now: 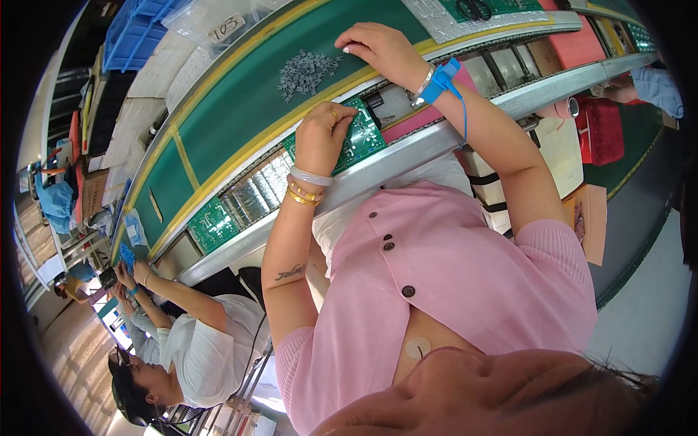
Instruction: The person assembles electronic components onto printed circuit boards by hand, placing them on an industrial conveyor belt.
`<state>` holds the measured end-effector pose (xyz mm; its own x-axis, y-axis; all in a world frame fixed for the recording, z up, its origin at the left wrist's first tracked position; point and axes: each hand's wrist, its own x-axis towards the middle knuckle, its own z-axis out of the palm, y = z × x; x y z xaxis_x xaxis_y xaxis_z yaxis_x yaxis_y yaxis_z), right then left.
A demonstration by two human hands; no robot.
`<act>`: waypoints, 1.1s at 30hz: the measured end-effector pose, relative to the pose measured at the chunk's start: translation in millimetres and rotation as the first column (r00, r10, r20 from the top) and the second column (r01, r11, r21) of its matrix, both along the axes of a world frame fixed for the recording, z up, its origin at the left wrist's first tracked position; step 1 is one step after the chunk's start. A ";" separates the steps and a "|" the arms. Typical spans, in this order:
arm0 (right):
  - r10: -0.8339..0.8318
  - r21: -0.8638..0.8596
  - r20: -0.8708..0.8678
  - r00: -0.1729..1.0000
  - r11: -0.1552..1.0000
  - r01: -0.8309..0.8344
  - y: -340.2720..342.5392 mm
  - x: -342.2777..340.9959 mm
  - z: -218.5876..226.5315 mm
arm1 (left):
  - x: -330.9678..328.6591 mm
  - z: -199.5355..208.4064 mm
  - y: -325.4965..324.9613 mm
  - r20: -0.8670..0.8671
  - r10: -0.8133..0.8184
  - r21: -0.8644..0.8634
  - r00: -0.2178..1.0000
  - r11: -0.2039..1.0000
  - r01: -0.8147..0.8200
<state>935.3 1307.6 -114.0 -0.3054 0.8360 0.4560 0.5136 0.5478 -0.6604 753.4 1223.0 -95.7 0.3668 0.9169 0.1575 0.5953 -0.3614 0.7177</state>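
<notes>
My left hand [320,134] rests over a green circuit board [366,140], thumb and forefinger pinched together near its far edge. Whatever sits in that pinch is too small to make out. A loose pile of small grey plastic parts [305,75] lies on the green belt beyond the board. At the right side of this pile is my right hand [384,51], its fingers bent and the thumb close to the forefinger. Anything between those fingertips cannot be made out. A blue wrist strap [443,81] with a cord circles my right wrist.
Metal rails [407,152] run along the belt's near side. Another green circuit board [213,225] lies on the line to the left. Blue crates [134,33] and a plastic bag [211,25] stand behind the belt. A co-worker in a white shirt [218,341] works at the left.
</notes>
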 end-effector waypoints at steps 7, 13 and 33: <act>-0.010 0.010 -0.038 0.999 1.000 0.010 3.0 1.4 -1.3 | 5.0 -4.8 -1.5 -0.032 0.059 -0.031 0.998 0.998 -0.060; -0.022 0.010 -0.049 0.999 1.000 0.022 3.7 2.1 0.0 | 7.6 -2.9 -3.8 -0.057 0.084 -0.013 0.995 0.996 -0.085; 0.189 -0.045 0.030 0.982 0.981 -0.187 -88.4 6.5 21.5 | -73.9 1.8 60.1 -0.121 0.358 0.149 0.926 0.929 -0.339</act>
